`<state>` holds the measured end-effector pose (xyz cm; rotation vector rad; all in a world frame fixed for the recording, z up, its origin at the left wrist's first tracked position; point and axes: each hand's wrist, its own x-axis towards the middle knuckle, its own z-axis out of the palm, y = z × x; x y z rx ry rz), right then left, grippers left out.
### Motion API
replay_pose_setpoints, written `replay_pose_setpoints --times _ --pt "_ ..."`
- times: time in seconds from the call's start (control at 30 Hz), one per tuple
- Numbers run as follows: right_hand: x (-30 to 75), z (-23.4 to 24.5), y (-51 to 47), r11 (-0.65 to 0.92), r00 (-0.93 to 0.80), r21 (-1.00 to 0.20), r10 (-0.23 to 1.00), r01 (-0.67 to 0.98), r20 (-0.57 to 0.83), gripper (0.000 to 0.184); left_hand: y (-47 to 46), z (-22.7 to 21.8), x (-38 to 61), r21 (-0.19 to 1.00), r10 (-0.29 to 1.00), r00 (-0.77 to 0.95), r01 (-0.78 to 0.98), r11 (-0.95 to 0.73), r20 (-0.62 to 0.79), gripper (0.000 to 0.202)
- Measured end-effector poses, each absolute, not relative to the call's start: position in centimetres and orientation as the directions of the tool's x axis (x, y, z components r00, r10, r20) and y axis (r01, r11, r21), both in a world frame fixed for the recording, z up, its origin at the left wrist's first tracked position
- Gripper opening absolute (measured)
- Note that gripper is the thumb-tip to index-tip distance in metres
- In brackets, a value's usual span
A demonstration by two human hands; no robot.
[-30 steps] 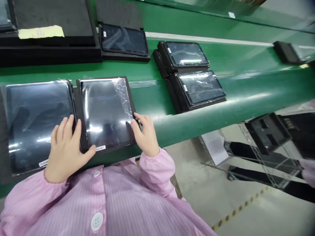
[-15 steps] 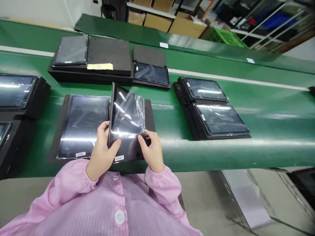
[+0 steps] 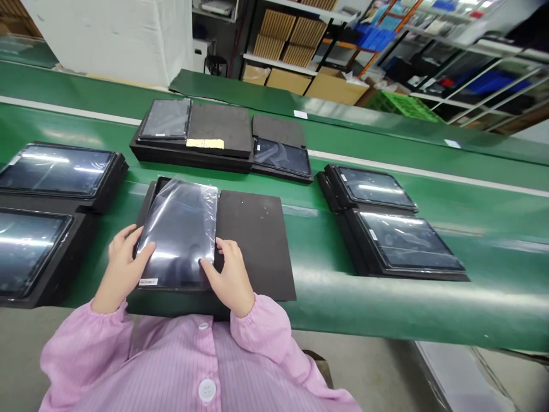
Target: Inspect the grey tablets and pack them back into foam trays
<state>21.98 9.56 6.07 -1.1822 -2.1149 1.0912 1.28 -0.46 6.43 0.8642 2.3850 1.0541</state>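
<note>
A tablet screen (image 3: 178, 246) under loose clear film lies over the left half of a black foam tray (image 3: 257, 246) in front of me. A white label shows at its lower left corner. My left hand (image 3: 120, 266) grips the left edge, thumb on top and fingers at the side. On the right edge, my right hand (image 3: 229, 277) has its thumb on the face and its fingers by the side. Another screen lay on this half of the tray; the held one now covers it. Whether the held screen rests fully flat, I cannot tell.
Black foam trays with film-covered screens stand on the green belt (image 3: 317, 240): left (image 3: 55, 169), right (image 3: 407, 240) and farther back (image 3: 165, 119). A yellow paper strip (image 3: 205, 143) lies on the back tray. Shelves with cardboard boxes (image 3: 287, 82) are beyond the belt.
Both hands have carried the tilted screen left and lowered it over the screen on the tray's left half. The tray's right half is now uncovered. The camera view has shifted.
</note>
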Motion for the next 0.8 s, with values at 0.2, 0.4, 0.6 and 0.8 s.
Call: replay_pose_setpoints --times 0.2,0.4,0.6,0.8 --pt "21.9 6.0 9.2 0.412 -0.595 -0.779 0.801 0.473 0.063 0.053 0.7 6.7 1.3 0.575 0.728 -0.680 0.562 0.594 -0.088 0.080" --pt "21.9 5.8 9.9 0.203 -0.577 -0.920 0.816 0.336 -0.031 0.059 1.2 7.5 0.0 0.739 0.671 -0.665 0.260 0.621 -0.329 0.093" --pt "21.9 5.9 10.7 0.008 -0.534 -0.953 0.830 0.302 -0.162 0.072 1.9 8.1 -2.0 0.823 0.656 -0.579 -0.048 0.566 -0.485 0.105" --pt "21.6 4.5 11.4 0.060 -0.468 -0.964 0.881 0.258 -0.070 0.048 4.3 7.6 -3.5 0.657 0.747 -0.598 0.443 0.610 -0.290 0.074"
